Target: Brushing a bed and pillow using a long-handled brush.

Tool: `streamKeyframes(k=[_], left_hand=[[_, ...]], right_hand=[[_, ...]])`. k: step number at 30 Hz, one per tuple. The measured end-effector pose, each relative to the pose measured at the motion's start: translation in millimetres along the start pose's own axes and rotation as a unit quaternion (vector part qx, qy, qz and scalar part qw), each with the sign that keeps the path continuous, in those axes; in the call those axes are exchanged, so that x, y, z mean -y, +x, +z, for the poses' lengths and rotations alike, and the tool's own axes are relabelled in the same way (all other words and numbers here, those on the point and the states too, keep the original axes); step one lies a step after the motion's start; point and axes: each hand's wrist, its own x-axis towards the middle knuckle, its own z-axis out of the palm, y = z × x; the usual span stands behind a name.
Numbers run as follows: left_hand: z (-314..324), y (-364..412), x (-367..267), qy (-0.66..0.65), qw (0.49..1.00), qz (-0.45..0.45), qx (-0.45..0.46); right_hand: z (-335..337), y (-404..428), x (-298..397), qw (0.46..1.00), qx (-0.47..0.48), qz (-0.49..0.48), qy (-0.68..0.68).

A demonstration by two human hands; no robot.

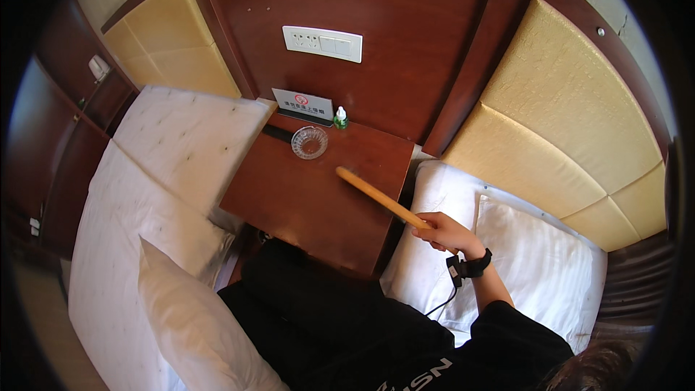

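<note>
My right hand point(448, 232) is closed around the lower end of a smooth wooden stick point(383, 197). The stick slants up and to the left, its rounded far tip over the wooden bedside table point(304, 201); whether it touches the top I cannot tell. A black strap with a small device and a cable point(461, 268) sits on the right wrist. My left hand is out of view. At lower left, a white pillow point(190, 320) stands against my black-clothed body. Farther back on the table are a clear glass ashtray point(310, 143) and a dark, flat, long object point(277, 133) beside it.
A no-smoking sign point(302, 106) and a small green bottle with a white cap point(340, 118) stand at the table's back edge. White beds point(163, 157) flank the table; another pillow point(535, 260) lies on the right one. A socket and switch panel point(322, 44) is on the wall.
</note>
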Motion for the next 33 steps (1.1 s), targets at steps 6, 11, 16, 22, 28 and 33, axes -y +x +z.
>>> streamKeyframes(k=[6,11,16,22,28,33], left_hand=[[-9.8,4.2,11.4,0.089,0.996,0.021,0.02],[-3.8,5.4,14.5,0.103,0.994,0.035,0.029],[2.5,1.3,6.4,-0.008,1.0,0.027,-0.009],[6.0,-2.1,-6.3,-0.06,0.998,-0.014,-0.016],[8.2,10.0,44.2,-0.153,0.988,0.02,-0.017],[5.0,6.2,32.8,-0.122,0.992,-0.003,-0.032]], right_hand=[[-13.4,5.3,7.8,0.958,-0.228,-0.081,-0.152],[-36.3,31.9,-5.6,0.959,-0.241,-0.066,-0.131],[-31.0,20.7,8.1,0.994,-0.055,-0.021,-0.09],[3.4,-6.7,7.6,0.97,-0.189,-0.023,-0.148],[78.5,6.0,-7.2,0.967,-0.119,-0.141,-0.174],[140.2,58.9,13.9,0.977,0.008,-0.166,-0.134]])
